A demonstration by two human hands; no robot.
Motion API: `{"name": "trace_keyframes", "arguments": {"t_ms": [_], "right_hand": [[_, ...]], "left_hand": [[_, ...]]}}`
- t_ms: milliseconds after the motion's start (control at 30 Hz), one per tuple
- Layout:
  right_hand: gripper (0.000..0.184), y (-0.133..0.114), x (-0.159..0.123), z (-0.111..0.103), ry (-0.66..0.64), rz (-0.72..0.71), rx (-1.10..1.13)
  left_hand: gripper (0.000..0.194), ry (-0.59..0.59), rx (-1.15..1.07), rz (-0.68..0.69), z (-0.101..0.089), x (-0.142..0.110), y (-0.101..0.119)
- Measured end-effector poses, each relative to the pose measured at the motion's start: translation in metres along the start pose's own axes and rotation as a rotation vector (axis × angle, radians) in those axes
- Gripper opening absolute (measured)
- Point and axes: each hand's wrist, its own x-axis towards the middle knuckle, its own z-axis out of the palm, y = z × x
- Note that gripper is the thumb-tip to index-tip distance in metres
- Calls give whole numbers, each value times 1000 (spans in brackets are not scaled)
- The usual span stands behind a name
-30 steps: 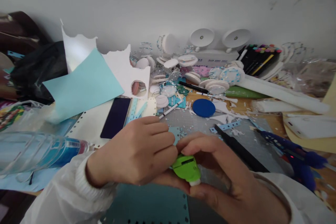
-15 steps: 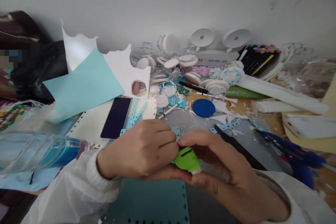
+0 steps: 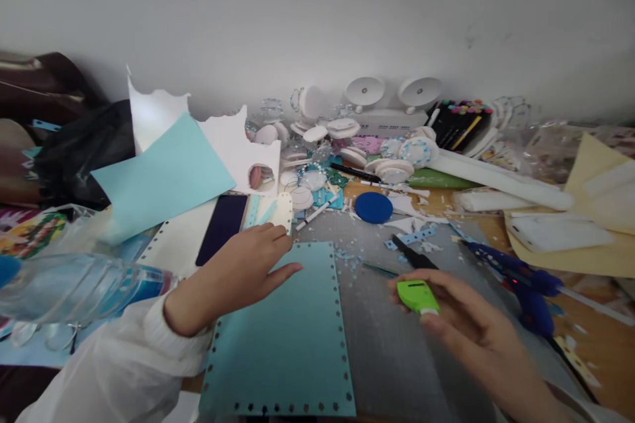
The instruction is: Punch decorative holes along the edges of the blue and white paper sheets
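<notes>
A bright green craft punch (image 3: 417, 296) with a dark slot and a white end sits in my right hand (image 3: 461, 324), held between thumb and fingers above the grey mat. My left hand (image 3: 248, 271) is open, palm down, its thumb stretched out over the upper left part of a teal sheet of paper (image 3: 285, 330). Small flower-shaped holes line the sheet's edges. Whether my left fingers touch the paper I cannot tell. Small blue paper bits (image 3: 350, 258) lie beyond the sheet, between my two hands.
A blue glue gun (image 3: 516, 274) lies at the right, by a black-handled tool (image 3: 414, 254) on the grey mat (image 3: 391, 357). At the left are a clear bottle (image 3: 84, 287) and a dark phone (image 3: 221, 228). A blue disc (image 3: 374, 207) and white foam rounds (image 3: 342, 127) fill the back.
My hands have parted. My left hand has let go of the punch and moved left; my right hand has carried it right and down. More of the teal sheet shows.
</notes>
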Motion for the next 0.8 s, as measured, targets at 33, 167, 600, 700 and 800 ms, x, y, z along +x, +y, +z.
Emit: {"name": "trace_keyframes", "arguments": {"t_ms": [33,167,600,700,800], "right_hand": [[23,6,-6,-1,35,3,-8],[25,23,-29,1,139,-35,0],[22,17,-68,14,116,35,289],[23,15,-75,9,220,74,171],[25,10,-81,6,279,117,128]], "left_hand": [[29,-10,4,-11,7,1,-1],[36,3,17,-84,39,12,-2],[18,115,-61,-160,70,29,-12],[10,132,-113,-155,71,29,-11],[3,143,-195,-125,68,28,-10]]}}
